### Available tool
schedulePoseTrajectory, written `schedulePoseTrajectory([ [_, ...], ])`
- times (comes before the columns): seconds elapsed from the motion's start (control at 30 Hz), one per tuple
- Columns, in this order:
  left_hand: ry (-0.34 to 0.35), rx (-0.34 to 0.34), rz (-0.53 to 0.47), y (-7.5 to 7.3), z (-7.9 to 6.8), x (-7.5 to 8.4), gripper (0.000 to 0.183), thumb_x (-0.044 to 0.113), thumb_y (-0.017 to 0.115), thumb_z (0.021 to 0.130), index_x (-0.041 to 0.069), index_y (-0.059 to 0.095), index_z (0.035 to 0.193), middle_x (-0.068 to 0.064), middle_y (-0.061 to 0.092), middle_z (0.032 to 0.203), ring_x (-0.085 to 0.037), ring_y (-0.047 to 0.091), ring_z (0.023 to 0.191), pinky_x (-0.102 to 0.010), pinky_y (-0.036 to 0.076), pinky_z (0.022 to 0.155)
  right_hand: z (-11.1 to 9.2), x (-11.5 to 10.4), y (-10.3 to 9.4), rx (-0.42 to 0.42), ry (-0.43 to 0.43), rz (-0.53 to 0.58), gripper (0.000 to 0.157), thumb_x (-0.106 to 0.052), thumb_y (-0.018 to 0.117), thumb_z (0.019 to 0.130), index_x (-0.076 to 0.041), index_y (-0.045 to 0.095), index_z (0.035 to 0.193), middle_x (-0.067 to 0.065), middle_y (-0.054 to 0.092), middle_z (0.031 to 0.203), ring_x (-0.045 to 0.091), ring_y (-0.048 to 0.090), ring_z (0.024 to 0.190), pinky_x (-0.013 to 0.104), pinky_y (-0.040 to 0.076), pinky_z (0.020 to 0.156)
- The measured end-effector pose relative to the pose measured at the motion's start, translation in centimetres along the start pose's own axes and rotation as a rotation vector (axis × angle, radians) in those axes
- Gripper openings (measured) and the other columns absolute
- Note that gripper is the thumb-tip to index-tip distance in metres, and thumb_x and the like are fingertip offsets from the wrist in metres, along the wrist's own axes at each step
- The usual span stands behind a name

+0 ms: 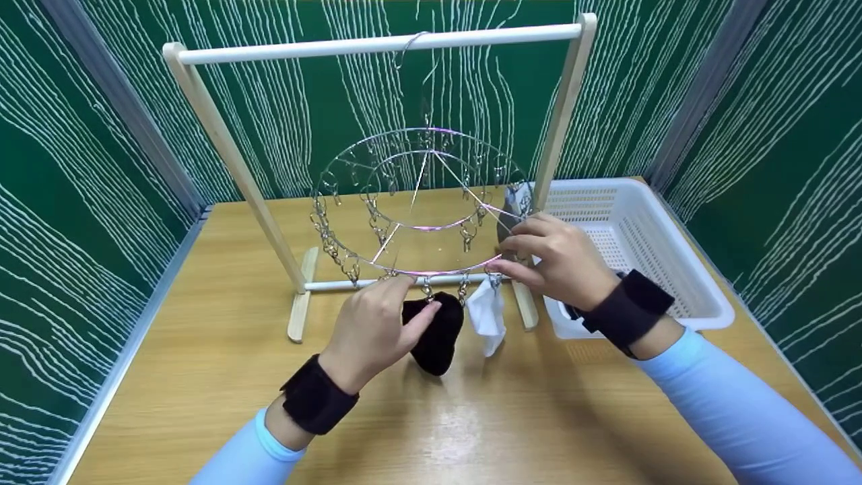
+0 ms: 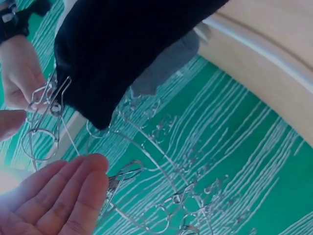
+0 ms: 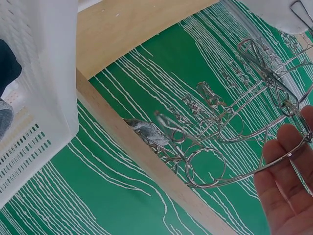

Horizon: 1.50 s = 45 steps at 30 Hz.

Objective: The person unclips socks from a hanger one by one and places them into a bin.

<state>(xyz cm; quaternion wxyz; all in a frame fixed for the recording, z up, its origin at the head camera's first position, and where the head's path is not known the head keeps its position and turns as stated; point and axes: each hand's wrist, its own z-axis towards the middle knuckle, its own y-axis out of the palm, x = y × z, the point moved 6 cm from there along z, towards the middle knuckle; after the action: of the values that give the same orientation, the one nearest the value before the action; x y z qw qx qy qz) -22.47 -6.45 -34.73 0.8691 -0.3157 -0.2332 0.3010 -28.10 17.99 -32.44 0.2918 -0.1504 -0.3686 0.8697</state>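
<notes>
A round metal clip hanger (image 1: 431,273) with two rings and many wire clips hangs from a rack. A black cloth piece, sock-like (image 1: 441,337), dangles from its front clip. My left hand (image 1: 377,316) is beside that clip (image 2: 49,110), with thumb and straight fingers apart around it in the left wrist view. To the right hangs a small white cloth (image 1: 487,313). My right hand (image 1: 555,259) touches the outer ring near the white cloth, its long fingers (image 3: 286,176) lying along the wire. Grey cloth (image 1: 508,225) hangs behind the right hand, partly hidden.
The rack has a white top bar (image 1: 377,44) and wooden legs (image 1: 236,175). A white plastic basket (image 1: 707,303) stands behind the right forearm; dark cloth (image 3: 7,66) and grey cloth lie in it. Green panels with white lines (image 1: 54,222) enclose the wooden table (image 1: 222,377).
</notes>
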Motion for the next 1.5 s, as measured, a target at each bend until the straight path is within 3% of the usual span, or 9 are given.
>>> schedulePoseTrajectory([
  [0.3, -0.145, -0.132, -0.088, 1.0, 0.4, -1.0, 0.028, 0.025, 0.081, 0.099, -0.001, 0.078, 0.109, -0.012, 0.082, 0.099, -0.031, 0.080, 0.090, -0.046, 0.065, 0.077, -0.2, 0.0, 0.1, -0.010, 0.026, -0.003, 0.034, -0.035, 0.089, 0.090, -0.002, 0.083, 0.098, 0.016, 0.079, 0.095, 0.033, 0.071, 0.089, 0.044, 0.064, 0.072],
  [0.43, -0.165, -0.155, -0.085, 1.2, 0.5, -1.1, 0.022, 0.025, 0.080, 0.100, 0.004, 0.077, 0.099, -0.008, 0.079, 0.090, -0.027, 0.075, 0.080, -0.045, 0.061, 0.070, -0.1, 0.0, 0.1, -0.017, 0.042, 0.009, 0.034, -0.035, 0.089, 0.090, -0.002, 0.083, 0.099, 0.016, 0.079, 0.097, 0.033, 0.071, 0.091, 0.045, 0.064, 0.074],
  [0.53, -0.163, -0.143, -0.079, 1.2, 0.6, -1.1, 0.022, 0.025, 0.079, 0.100, 0.008, 0.072, 0.087, -0.003, 0.072, 0.078, -0.018, 0.062, 0.067, -0.037, 0.051, 0.060, -0.2, -0.1, 0.1, -0.002, 0.040, 0.021, 0.036, -0.036, 0.089, 0.091, -0.001, 0.083, 0.100, 0.016, 0.079, 0.097, 0.034, 0.072, 0.092, 0.045, 0.064, 0.075],
  [0.67, -0.162, -0.118, -0.074, 1.1, 0.8, -1.1, 0.028, 0.025, 0.081, 0.099, 0.010, 0.068, 0.079, 0.001, 0.062, 0.067, -0.012, 0.046, 0.061, -0.029, 0.037, 0.055, -0.3, -0.1, -0.1, 0.036, 0.019, 0.034, 0.039, -0.038, 0.086, 0.093, -0.001, 0.083, 0.102, 0.018, 0.079, 0.099, 0.035, 0.073, 0.095, 0.048, 0.065, 0.079],
  [0.93, -0.155, -0.107, -0.051, 1.2, 1.0, -1.2, 0.032, 0.025, 0.081, 0.098, 0.012, 0.065, 0.074, 0.004, 0.054, 0.063, -0.011, 0.042, 0.058, -0.029, 0.032, 0.053, -0.8, -0.7, -0.7, 0.068, 0.056, 0.038, 0.033, -0.029, 0.088, 0.092, 0.000, 0.081, 0.107, 0.021, 0.077, 0.114, 0.039, 0.073, 0.107, 0.053, 0.064, 0.092],
  [1.07, -0.145, -0.098, -0.046, 1.3, 1.0, -1.2, 0.037, 0.025, 0.081, 0.097, 0.012, 0.061, 0.070, 0.007, 0.046, 0.060, -0.010, 0.042, 0.056, -0.028, 0.030, 0.051, -1.7, -1.7, -1.4, 0.141, 0.079, 0.057, 0.031, -0.024, 0.085, 0.093, 0.001, 0.079, 0.109, 0.023, 0.076, 0.118, 0.041, 0.073, 0.110, 0.055, 0.062, 0.096],
  [1.23, -0.138, -0.092, -0.053, 1.2, 1.0, -1.4, 0.038, 0.024, 0.081, 0.097, 0.011, 0.060, 0.069, 0.010, 0.041, 0.062, -0.009, 0.040, 0.057, -0.027, 0.029, 0.052, -3.0, -3.2, -1.3, 0.221, 0.059, 0.101, 0.024, -0.019, 0.081, 0.094, 0.002, 0.080, 0.106, 0.020, 0.078, 0.109, 0.036, 0.074, 0.097, 0.049, 0.063, 0.086],
  [1.5, -0.144, -0.090, -0.057, 1.1, 1.0, -1.5, 0.035, 0.023, 0.082, 0.097, 0.011, 0.062, 0.070, 0.010, 0.040, 0.063, -0.010, 0.039, 0.058, -0.028, 0.028, 0.053, -4.7, -5.2, 1.6, 0.153, 0.005, 0.149, 0.019, -0.012, 0.089, 0.085, 0.000, 0.079, 0.097, 0.012, 0.079, 0.091, 0.023, 0.076, 0.079, 0.036, 0.065, 0.071],
])
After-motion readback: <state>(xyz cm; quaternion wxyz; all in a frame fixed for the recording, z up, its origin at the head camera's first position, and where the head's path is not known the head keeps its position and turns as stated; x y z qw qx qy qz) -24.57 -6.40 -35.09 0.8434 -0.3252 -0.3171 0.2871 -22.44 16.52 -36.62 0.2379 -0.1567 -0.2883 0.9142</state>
